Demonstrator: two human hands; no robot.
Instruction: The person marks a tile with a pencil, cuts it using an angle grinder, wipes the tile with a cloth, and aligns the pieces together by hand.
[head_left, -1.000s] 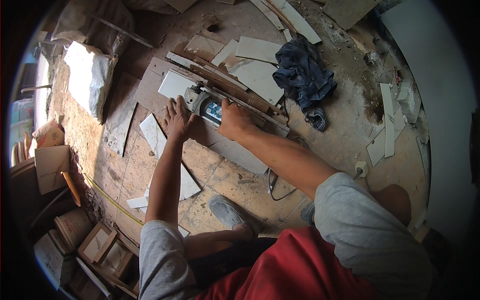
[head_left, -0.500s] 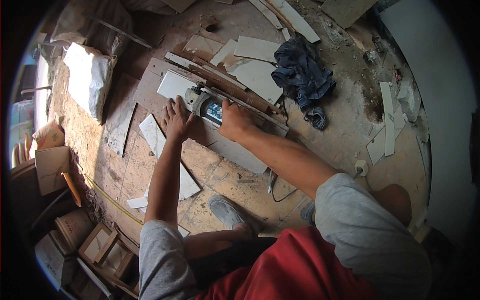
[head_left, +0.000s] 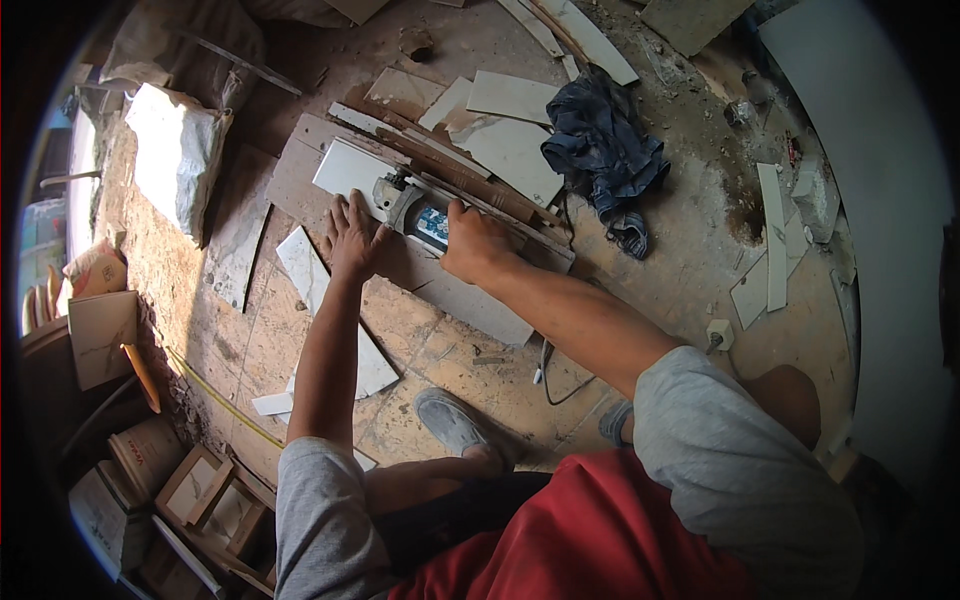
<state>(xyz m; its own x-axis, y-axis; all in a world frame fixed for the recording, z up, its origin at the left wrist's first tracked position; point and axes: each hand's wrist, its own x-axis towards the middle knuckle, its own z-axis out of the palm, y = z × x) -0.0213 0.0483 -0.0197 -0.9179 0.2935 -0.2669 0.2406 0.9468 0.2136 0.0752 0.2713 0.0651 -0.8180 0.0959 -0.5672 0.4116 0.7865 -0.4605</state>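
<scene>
My right hand (head_left: 478, 243) is wrapped round the rear of a handheld tile saw (head_left: 430, 224), which has a grey metal front and a blue patterned body. The saw rests on a white tile (head_left: 345, 170); its blade is hidden from view. My left hand (head_left: 353, 236) lies on the tile's near edge beside the saw's front, palm down and fingers spread. Under the tile is a stack of greyish boards or tiles (head_left: 480, 308) on the floor.
Broken tile pieces (head_left: 510, 155) and a dark blue cloth (head_left: 605, 140) lie beyond the stack. A cable (head_left: 548, 375) runs near my feet. A white sack (head_left: 170, 160) stands at the left, near a yellow strip (head_left: 225, 402). A pale wall (head_left: 890, 250) bounds the right.
The tile saw and my right hand have shifted very slightly to the right along the tile. My left hand stays in place on the tile.
</scene>
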